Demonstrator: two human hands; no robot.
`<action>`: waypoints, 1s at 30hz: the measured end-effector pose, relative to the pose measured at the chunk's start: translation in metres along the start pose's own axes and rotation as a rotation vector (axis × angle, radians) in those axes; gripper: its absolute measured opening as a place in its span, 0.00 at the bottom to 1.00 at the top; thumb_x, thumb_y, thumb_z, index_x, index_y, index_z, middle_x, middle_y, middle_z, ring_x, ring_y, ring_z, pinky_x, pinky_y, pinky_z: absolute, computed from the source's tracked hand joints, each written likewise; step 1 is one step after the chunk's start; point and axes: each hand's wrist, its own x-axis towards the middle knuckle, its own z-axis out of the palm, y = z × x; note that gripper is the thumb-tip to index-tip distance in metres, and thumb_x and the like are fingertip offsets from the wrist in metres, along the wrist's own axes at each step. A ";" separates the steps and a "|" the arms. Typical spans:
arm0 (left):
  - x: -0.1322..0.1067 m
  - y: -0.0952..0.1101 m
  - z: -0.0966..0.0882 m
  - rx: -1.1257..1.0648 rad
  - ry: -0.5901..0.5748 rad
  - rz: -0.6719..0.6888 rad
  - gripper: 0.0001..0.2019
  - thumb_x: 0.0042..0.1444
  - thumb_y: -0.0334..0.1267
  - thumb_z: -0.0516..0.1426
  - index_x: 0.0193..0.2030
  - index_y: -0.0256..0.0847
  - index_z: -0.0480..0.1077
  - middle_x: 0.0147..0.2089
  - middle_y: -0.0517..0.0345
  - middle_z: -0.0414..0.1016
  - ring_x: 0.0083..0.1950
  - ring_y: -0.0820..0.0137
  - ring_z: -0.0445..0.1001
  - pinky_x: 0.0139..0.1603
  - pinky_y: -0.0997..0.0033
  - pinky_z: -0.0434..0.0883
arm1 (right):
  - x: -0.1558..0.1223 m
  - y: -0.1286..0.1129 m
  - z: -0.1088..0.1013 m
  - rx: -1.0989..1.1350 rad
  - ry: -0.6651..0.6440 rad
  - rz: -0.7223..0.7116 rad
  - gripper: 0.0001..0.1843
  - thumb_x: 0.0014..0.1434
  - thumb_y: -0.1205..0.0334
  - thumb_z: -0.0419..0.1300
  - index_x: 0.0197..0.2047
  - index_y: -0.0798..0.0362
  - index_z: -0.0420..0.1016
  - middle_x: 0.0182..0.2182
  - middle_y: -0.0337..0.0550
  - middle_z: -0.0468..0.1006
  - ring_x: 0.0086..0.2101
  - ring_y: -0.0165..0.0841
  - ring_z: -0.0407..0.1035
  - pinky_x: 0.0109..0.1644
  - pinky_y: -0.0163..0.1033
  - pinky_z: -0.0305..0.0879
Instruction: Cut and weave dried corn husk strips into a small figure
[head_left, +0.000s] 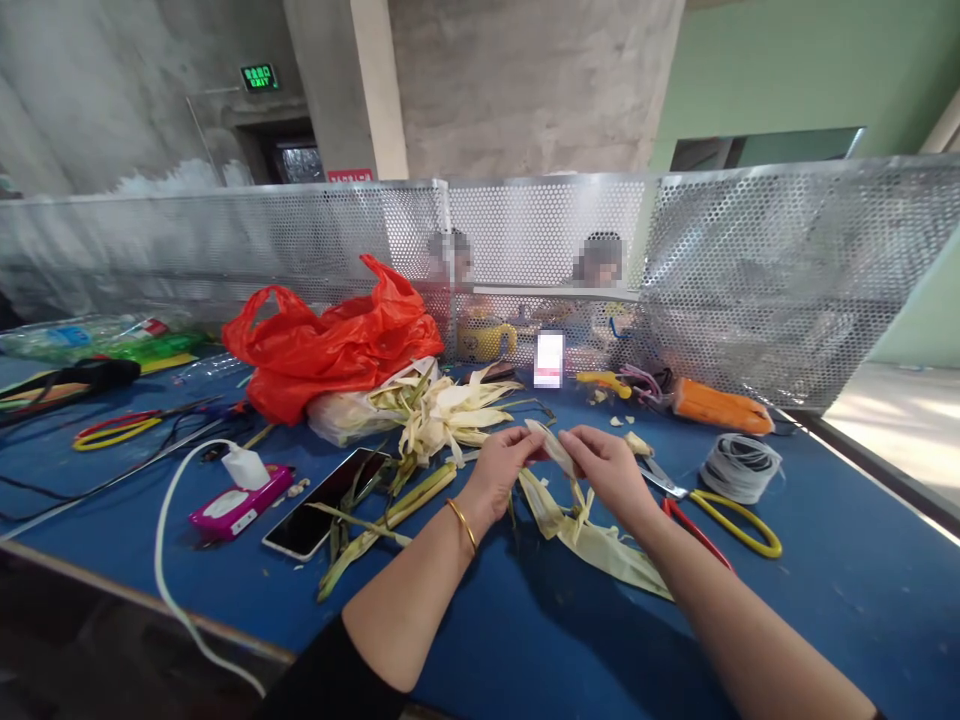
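Corn husk strip (pixel 553 450), pale and narrow, is held up in front of me, just above the worktop (pixel 840 610). My left hand (pixel 510 462) has its thumb and fingers closed on one end, and my right hand (pixel 601 462) pinches the other, the two nearly meeting. Below them lies a longer husk piece (pixel 607 553); whether it joins the strip I cannot tell. Beyond my left hand sits a spread heap of husks (pixel 457 412), against a red plastic bag (pixel 334 335). Up on the concrete wall I can read "EXIT" on a green lit sign (pixel 259 77), with a line of characters above it too small for me to be sure of. A red sign (pixel 349 176) carries white characters, partly cut off by the perforated metal screen (pixel 780 270). The white card (pixel 549 350) by the screen is blurred out, and the blue label (pixel 71 336) on a plastic bottle is too small to read. My phone (pixel 306 530) shows a dark screen, beside a magenta power strip (pixel 240 505) with no legible lettering. Red-and-yellow-handled scissors (pixel 681 491) lie near my right hand.
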 end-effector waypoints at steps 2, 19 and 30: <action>-0.003 0.001 0.001 -0.009 -0.085 -0.003 0.14 0.41 0.46 0.66 0.26 0.36 0.73 0.26 0.58 0.75 0.30 0.71 0.72 0.41 0.68 0.68 | -0.001 -0.004 -0.001 0.053 0.004 0.033 0.22 0.54 0.42 0.58 0.27 0.54 0.72 0.22 0.38 0.72 0.25 0.29 0.64 0.29 0.34 0.60; -0.002 0.002 0.001 -0.010 0.070 -0.048 0.09 0.43 0.39 0.64 0.22 0.36 0.73 0.23 0.56 0.75 0.26 0.71 0.73 0.36 0.71 0.70 | 0.002 0.001 -0.007 0.558 0.133 0.279 0.18 0.35 0.54 0.73 0.21 0.55 0.70 0.17 0.33 0.67 0.20 0.23 0.59 0.22 0.29 0.53; 0.010 0.005 -0.012 -0.201 0.462 -0.135 0.05 0.50 0.34 0.59 0.25 0.36 0.70 0.26 0.58 0.76 0.24 0.77 0.73 0.28 0.77 0.66 | 0.026 0.025 -0.064 0.609 0.645 0.195 0.14 0.43 0.57 0.67 0.27 0.52 0.66 0.20 0.33 0.73 0.19 0.25 0.68 0.21 0.30 0.65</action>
